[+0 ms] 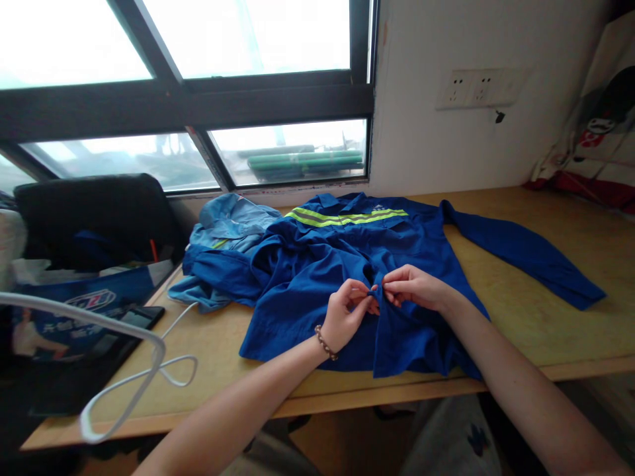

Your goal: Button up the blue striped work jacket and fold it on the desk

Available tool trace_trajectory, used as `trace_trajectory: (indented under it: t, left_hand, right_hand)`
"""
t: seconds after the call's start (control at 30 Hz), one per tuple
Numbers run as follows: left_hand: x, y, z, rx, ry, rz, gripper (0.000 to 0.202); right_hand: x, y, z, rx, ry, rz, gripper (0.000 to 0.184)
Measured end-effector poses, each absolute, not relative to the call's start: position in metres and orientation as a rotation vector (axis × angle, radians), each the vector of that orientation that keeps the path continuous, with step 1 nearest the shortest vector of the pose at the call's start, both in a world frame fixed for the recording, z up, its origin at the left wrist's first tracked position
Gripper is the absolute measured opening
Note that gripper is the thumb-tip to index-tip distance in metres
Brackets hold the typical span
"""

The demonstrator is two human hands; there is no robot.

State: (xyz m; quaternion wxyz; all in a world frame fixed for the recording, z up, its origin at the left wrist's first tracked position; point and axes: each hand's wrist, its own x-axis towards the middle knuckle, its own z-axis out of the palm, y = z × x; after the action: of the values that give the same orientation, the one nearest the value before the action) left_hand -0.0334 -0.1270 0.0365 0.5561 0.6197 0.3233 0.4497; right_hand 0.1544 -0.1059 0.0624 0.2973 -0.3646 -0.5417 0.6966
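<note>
A blue work jacket (317,271) with a yellow-and-grey reflective stripe (347,217) lies front side up on the wooden table. Its collar points toward the window, and one sleeve (526,251) stretches out to the right. My left hand (347,314), with a beaded bracelet on the wrist, pinches the cloth at the front opening. Close beside it, my right hand (411,287) pinches the opposite edge of the same opening. The fingertips of both hands nearly meet, and the small part between them is hidden.
A light blue garment (233,221) lies crumpled at the jacket's left. A white cable (161,350) loops over the table's (218,360) left end. Beyond that stand a blue printed bag (94,304) and a black chair back (99,211). Wall sockets (481,88) sit above the table.
</note>
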Motion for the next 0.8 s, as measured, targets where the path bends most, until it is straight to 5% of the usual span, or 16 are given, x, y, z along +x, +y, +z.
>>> trace_trajectory:
  t: [0.8]
  left_hand:
    - [-0.035,-0.120,0.029,1.472,0.862,1.105,0.014]
  right_hand:
    - [0.140,-0.104,0.049,-1.139,-1.595,1.365,0.027]
